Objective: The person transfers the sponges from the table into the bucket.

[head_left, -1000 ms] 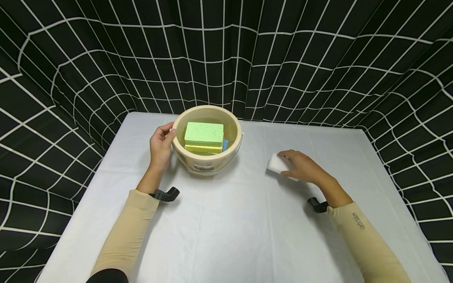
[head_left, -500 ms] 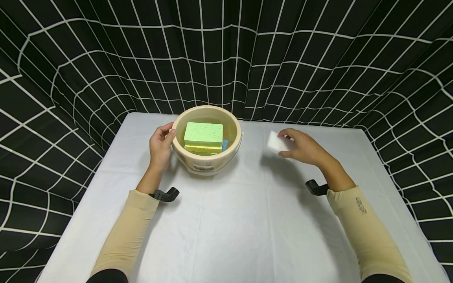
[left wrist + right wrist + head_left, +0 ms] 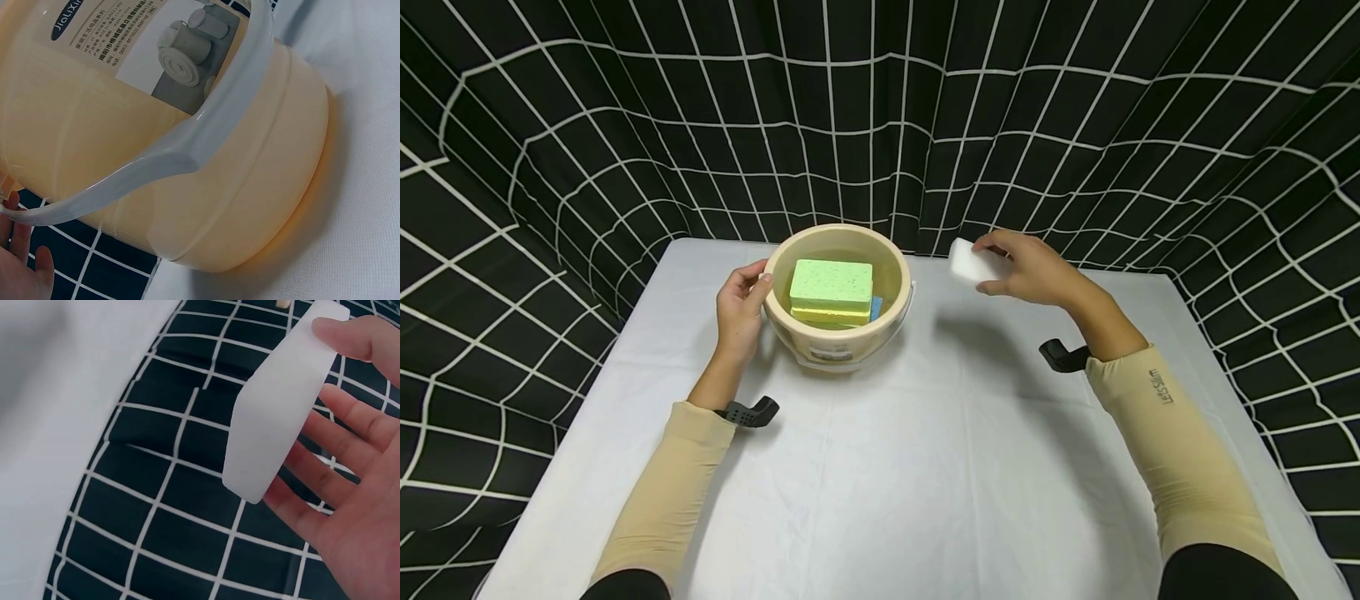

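With the thumb over its rim and the fingers outside, my left hand (image 3: 741, 307) grips the left side of a cream plastic bucket (image 3: 797, 335). The bucket stands upright on the table. Inside it a light green sponge (image 3: 831, 282) lies on top of a yellow sponge (image 3: 829, 317), with a bit of something blue (image 3: 876, 308) beside them. My right hand (image 3: 1033, 268) holds a white melamine sponge (image 3: 973, 265) between thumb and fingers, raised over the table to the right of the bucket. In the right wrist view the thumb presses one face of this white sponge (image 3: 272, 409).
A white cloth (image 3: 880, 467) covers the table. Black curtains (image 3: 880, 92) with a white grid hang behind it and at both sides. The bucket's pale handle (image 3: 187, 150) hangs down over its front, across a printed label (image 3: 137, 47).
My right hand has lifted the white sponge off the table and carried it away from me, toward the back edge and slightly left. The left hand and the bucket have stayed in place.
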A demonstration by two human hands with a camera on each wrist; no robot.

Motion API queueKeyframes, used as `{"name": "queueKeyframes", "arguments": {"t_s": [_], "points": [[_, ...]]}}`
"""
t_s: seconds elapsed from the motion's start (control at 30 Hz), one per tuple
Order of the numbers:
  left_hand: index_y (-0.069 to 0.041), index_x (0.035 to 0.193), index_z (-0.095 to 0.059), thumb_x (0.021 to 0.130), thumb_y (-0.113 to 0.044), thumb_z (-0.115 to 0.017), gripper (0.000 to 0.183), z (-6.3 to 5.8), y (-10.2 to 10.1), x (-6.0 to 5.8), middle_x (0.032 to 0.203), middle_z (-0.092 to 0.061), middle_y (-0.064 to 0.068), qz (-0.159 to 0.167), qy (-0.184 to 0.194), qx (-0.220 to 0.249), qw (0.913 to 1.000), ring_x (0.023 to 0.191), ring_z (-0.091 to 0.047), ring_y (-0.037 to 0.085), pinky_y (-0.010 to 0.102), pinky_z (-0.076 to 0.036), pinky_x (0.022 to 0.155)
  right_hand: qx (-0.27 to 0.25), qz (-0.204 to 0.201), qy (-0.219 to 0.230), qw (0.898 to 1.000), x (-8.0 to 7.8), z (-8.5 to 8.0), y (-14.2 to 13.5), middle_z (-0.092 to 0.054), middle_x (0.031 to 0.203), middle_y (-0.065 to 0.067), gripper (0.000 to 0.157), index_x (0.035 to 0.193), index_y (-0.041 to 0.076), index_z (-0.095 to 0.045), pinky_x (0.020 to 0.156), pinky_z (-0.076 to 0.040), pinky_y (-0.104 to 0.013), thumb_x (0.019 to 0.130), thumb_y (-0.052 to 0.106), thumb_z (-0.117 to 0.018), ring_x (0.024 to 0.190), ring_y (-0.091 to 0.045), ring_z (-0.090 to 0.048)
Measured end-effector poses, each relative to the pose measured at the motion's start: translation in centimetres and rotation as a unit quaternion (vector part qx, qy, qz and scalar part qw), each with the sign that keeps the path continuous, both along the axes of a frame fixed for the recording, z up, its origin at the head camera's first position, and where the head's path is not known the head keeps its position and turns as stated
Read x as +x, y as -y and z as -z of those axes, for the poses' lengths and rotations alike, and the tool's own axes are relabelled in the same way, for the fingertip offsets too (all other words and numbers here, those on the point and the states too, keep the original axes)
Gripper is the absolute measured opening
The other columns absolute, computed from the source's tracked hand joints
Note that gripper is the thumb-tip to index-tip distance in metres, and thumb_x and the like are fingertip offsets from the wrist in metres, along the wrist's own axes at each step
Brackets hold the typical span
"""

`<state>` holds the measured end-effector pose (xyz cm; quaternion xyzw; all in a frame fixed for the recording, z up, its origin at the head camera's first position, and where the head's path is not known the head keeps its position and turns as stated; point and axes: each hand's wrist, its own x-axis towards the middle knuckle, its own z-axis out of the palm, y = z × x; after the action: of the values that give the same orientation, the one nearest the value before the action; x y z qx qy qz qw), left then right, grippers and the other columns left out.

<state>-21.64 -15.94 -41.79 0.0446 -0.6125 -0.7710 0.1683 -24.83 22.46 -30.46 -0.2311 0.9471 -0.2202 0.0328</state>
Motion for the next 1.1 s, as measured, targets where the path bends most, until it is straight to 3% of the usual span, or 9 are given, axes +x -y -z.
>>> {"name": "queueKeyframes", "arguments": {"t_s": [0.2,0.8,1.1], "points": [[0.007,0.12,-0.056,0.094,-0.001,-0.057,0.027,0.0,-0.1,0.0,0.108,-0.062,-0.006,0.0,0.002,-0.002,1.0,0.1,-0.059,0.007,0.01,-0.056,0.083,-0.017,-0.003,0.009,1.0,-1.0,-0.5,0.9,-0.06,0.121,-0.018,0.049,0.122,0.006,-0.059,0.09,-0.05,-0.046,0.078,0.015,-0.078,0.107,-0.031,-0.053],[0.01,0.121,-0.054,0.094,-0.001,-0.056,0.029,0.1,0.0,0.0,0.112,-0.061,-0.004,-0.005,0.0,-0.008,1.0,0.102,-0.058,0.006,0.009,-0.055,0.086,-0.049,-0.027,0.009,0.998,-2.5,-1.6,3.8,-0.059,0.124,-0.017,0.049,0.123,0.004,-0.059,0.093,-0.051,-0.047,0.078,0.012,-0.078,0.11,-0.031,-0.054],[0.008,0.12,-0.055,0.094,0.0,-0.056,0.027,-0.1,-0.1,0.0,0.111,-0.061,-0.004,-0.005,0.0,-0.005,1.0,0.104,-0.058,0.006,0.01,-0.055,0.087,-0.035,-0.05,0.008,0.998,-3.2,-2.3,6.4,-0.056,0.132,-0.014,0.05,0.126,0.006,-0.059,0.099,-0.052,-0.047,0.08,0.015,-0.076,0.113,-0.029,-0.052]]}}
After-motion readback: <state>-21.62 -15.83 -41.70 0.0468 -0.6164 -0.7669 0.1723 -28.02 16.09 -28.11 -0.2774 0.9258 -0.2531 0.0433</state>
